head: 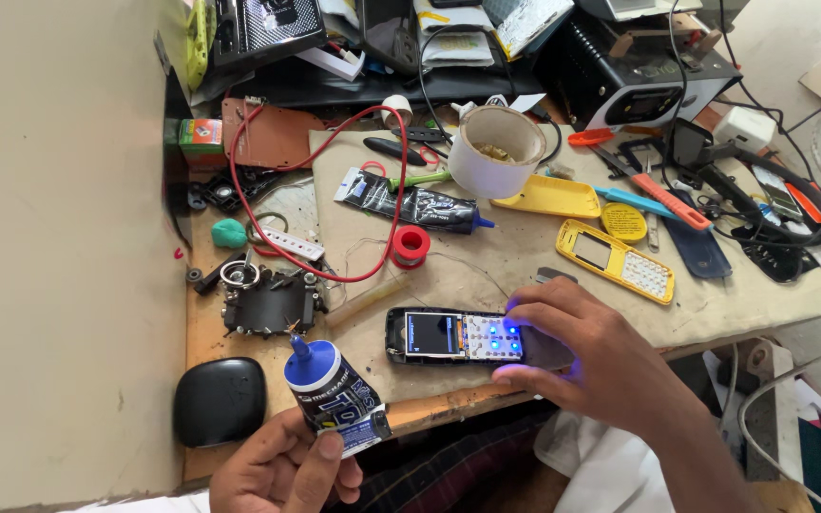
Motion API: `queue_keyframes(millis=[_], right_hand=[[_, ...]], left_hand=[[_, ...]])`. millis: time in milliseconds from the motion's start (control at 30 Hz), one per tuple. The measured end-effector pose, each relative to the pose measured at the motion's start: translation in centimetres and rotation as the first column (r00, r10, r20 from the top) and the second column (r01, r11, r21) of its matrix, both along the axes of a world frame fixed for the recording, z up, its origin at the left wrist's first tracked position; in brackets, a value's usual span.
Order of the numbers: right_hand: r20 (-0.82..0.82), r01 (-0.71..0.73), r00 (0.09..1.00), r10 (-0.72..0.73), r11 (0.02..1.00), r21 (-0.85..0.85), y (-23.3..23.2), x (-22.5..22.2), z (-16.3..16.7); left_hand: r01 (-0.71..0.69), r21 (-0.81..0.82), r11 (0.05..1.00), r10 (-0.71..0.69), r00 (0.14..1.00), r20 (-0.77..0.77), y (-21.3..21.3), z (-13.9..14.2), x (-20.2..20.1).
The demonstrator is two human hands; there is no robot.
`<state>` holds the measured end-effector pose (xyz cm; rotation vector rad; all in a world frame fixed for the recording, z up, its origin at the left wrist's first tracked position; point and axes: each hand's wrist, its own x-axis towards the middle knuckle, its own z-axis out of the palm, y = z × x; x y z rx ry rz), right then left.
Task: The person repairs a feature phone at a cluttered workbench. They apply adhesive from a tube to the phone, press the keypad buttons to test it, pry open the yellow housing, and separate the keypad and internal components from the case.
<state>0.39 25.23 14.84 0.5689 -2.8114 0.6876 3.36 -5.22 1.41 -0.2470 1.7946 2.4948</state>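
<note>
Workbench, seen from above. The left hand [277,470], low at the near edge, is closed around a small blue-capped glue tube [334,392] with a dark label bearing white lettering; the tube stands tilted, its nozzle pointing up and away toward the bench. The right hand [586,356] lies on the near end of an opened keypad phone [458,335], fingers spread and pressing down on it, thumb at its near edge, nothing enclosed in the palm. The phone lies flat on a tan paper sheet [486,247], its long axis running left to right, lit screen toward the left, keypad glowing blue under the fingertips. From the tube's nozzle the phone lies to the right and slightly farther off, near but apart; the right hand is the nearer hand, being in contact with it. Also present: a yellow phone housing [615,261] with keypad holes, farther right; a yellow back cover [548,197] beyond it; a black flattened adhesive tube [415,202] with a blue tip, lying crosswise; a red spool [411,244]; a broad roll of pale tape [496,152]; a red wire [239,204] looping across the sheet; a black oval case [219,400] just left of the held tube; a black metal clamp fixture [268,306]; a green-and-red small box [200,133] at the far left, against the wall.
</note>
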Motion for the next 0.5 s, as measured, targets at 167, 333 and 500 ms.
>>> queue_keyframes(millis=[167, 333, 500], right_hand=[[-0.093, 0.001, 0.995, -0.03, 0.956, -0.292, -2.3, 3.3, -0.4], [0.061, -0.101, 0.985, 0.163, 0.819, -0.564, -6.8, 7.0, -4.1], [0.023, -0.086, 0.992, 0.122, 0.806, -0.586, -7.2, 7.2, -5.1]], left_hand=[[0.08, 0.079, 0.994, -0.077, 0.996, -0.044, 0.8, -1.0, 0.9], [0.242, 0.211, 0.947, -0.22, 0.967, -0.126, 2.4, -0.9, 2.2], [0.351, 0.157, 0.923, -0.353, 0.935, -0.019, 1.9, -0.8, 1.6]])
